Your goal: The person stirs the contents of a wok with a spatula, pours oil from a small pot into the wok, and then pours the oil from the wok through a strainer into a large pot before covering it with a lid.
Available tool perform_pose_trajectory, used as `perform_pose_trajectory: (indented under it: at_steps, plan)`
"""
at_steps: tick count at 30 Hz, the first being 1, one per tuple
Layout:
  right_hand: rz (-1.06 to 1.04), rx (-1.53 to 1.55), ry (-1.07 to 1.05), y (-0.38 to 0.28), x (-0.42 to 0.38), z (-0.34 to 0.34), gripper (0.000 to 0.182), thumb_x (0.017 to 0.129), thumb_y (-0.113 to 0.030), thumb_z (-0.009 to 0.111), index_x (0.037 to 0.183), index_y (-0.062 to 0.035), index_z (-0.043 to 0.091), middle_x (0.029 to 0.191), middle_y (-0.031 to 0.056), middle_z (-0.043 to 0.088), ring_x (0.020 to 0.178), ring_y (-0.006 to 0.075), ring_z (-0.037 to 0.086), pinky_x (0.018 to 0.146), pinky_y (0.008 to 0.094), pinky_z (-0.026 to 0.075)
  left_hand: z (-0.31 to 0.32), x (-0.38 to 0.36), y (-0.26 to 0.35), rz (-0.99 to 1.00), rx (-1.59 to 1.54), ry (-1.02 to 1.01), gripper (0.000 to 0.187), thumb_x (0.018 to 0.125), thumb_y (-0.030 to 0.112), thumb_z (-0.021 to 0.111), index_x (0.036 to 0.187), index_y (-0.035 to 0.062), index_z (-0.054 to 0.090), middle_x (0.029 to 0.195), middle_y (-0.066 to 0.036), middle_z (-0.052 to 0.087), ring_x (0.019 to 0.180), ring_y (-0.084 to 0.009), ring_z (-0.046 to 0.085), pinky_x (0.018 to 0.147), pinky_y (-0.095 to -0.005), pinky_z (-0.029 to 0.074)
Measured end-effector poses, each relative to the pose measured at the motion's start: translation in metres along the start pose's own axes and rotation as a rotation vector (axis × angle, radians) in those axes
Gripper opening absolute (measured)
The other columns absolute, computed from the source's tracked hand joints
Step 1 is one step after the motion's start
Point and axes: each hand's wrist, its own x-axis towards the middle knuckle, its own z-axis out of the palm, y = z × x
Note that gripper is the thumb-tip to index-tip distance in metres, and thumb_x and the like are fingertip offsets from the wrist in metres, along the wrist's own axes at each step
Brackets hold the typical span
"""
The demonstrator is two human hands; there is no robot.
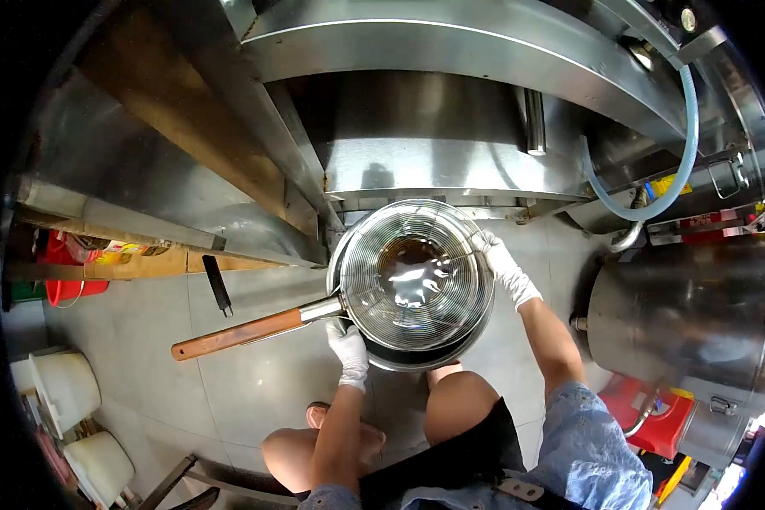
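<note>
A round wire strainer [374,310] with a wooden handle [238,334] rests over a large metal pot [387,361], its handle pointing left. Dark, shiny liquid shows through the wires at the centre. My left hand [348,348], in a white glove, is closed on the pot's rim at the lower left, just below the strainer's neck. On the right side, my right hand [501,263], also in a white glove, has its fingers at the edge of the strainer and pot; the fingertips are partly hidden by the rim.
A steel counter [450,161] stands ahead, with a steel frame at left. A large steel drum [680,314] and a red container [642,412] are at right. A pale hose [693,110] hangs upper right. White bins [68,391] and a red bucket [64,291] stand left.
</note>
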Motion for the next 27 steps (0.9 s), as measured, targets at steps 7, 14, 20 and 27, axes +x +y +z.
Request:
perform_pose_trajectory:
  at_steps: [7,14,20,27]
  plan:
    - [-0.002,0.010,0.044,-0.050,-0.073,0.024,0.028,0.088,-0.012,0.058,0.112,0.0009,0.055,0.100,0.0035,0.062,0.089,0.0120,0.056,0.080,0.0252,0.045,-0.043,-0.029,0.059,-0.006,0.251,0.010,0.023,0.067,-0.017,0.042,0.082,0.0010,0.045,0.071,0.002,0.041,0.066,-0.0098,0.042,0.061,-0.0200,0.037]
    - [-0.096,0.020,-0.102,-0.130,-0.141,0.063,0.006,0.091,-0.011,0.055,0.091,-0.0043,0.056,0.086,-0.0021,0.059,0.080,0.0072,0.051,0.075,0.0216,0.043,-0.094,-0.060,0.118,-0.071,0.013,0.068,0.052,0.068,-0.021,0.039,0.118,-0.0068,0.045,0.111,-0.012,0.056,0.104,-0.0186,0.052,0.091,-0.0217,0.037]
    - [-0.032,0.001,-0.135,-0.184,-0.188,0.087,0.008,0.091,-0.012,0.054,0.085,-0.0071,0.055,0.077,-0.0048,0.053,0.072,0.0046,0.045,0.067,0.0208,0.041,-0.124,-0.096,0.188,-0.007,0.050,0.087,0.048,0.071,-0.018,0.041,0.116,-0.0043,0.048,0.100,-0.007,0.060,0.086,-0.0134,0.056,0.079,-0.0199,0.042]
    - [0.002,-0.020,-0.211,-0.257,-0.249,0.103,0.006,0.090,-0.010,0.055,0.091,-0.0053,0.057,0.084,-0.0029,0.057,0.078,0.0065,0.050,0.073,0.0226,0.042,-0.156,-0.142,0.271,-0.045,0.056,0.140,0.049,0.072,-0.018,0.040,0.118,-0.0055,0.047,0.102,-0.007,0.058,0.091,-0.0124,0.055,0.080,-0.0195,0.041]
